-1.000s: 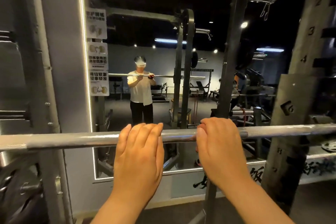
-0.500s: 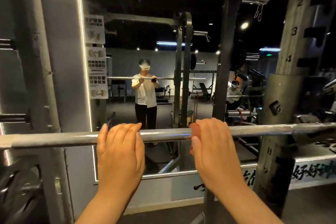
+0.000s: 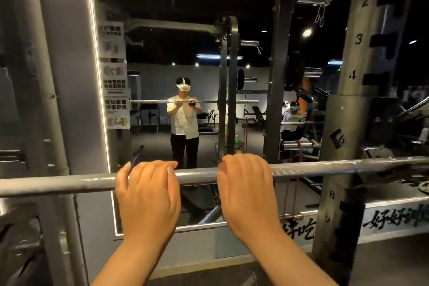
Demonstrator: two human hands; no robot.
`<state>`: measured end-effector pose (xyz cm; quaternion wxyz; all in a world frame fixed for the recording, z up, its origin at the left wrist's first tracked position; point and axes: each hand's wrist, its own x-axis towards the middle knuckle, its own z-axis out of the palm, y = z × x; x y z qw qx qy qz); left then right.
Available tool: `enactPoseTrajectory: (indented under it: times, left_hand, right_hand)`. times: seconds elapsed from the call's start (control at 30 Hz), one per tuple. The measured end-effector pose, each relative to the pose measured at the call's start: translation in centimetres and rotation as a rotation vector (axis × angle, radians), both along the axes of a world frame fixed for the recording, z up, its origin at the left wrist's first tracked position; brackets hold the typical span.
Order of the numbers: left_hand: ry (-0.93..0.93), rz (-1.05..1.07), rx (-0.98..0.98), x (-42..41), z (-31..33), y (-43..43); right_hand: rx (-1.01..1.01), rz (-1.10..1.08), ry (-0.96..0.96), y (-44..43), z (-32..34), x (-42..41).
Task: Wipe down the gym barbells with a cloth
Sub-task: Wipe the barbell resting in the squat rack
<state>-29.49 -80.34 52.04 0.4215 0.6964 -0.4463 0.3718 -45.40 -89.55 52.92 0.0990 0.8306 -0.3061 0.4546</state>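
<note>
Now | barbell (image 3: 325,168) grey, knurled rightward | left hand (image 3: 148,195), right hand (image 3: 248,190): fingers grip it

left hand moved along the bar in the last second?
Yes. The left hand slid left along the barbell, closing on the mirror's lit edge.

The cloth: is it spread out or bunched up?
Bunched up, it seems: only a small reddish edge of the cloth shows under the right hand, which grips it round the barbell.
</note>
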Motion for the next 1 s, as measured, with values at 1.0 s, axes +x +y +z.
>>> enactPoseTrajectory:
  times: [1.0]
  left_hand:
    - [-0.049,0.004,0.046,3.9,-1.4,2.7]
  right_hand:
    - [-0.01,0.021,0.136,3.4,0.5,4.7]
